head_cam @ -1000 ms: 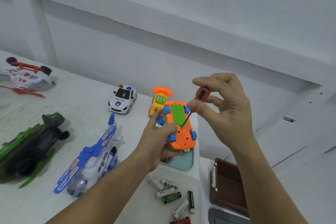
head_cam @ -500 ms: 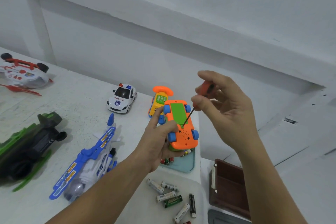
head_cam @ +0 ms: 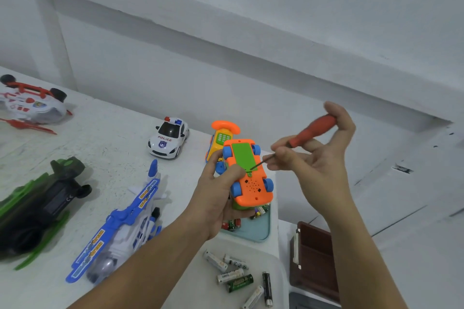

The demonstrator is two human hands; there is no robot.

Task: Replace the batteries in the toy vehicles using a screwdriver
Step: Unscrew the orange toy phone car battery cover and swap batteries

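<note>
My left hand (head_cam: 217, 198) grips an orange toy car (head_cam: 249, 183) with blue wheels, held upside down above the table so its green battery cover (head_cam: 243, 155) faces me. My right hand (head_cam: 319, 158) pinches a red-handled screwdriver (head_cam: 311, 130) between thumb and fingers. The thin shaft slants down to the left and its tip rests at the lower edge of the green cover. Several loose batteries (head_cam: 236, 276) lie on a white tray in front of me.
On the white table sit a police car (head_cam: 169, 139), a blue and white plane (head_cam: 125, 226), a green and black vehicle (head_cam: 37, 208), a red and white helicopter (head_cam: 27, 105) and a yellow toy phone (head_cam: 222, 137). A teal tray (head_cam: 253, 229) holds batteries. A brown box (head_cam: 316, 258) stands at the right.
My right hand has tilted the screwdriver flatter and shifted right, showing more of the red handle. The tip stays on the green cover. The toy car has barely moved.
</note>
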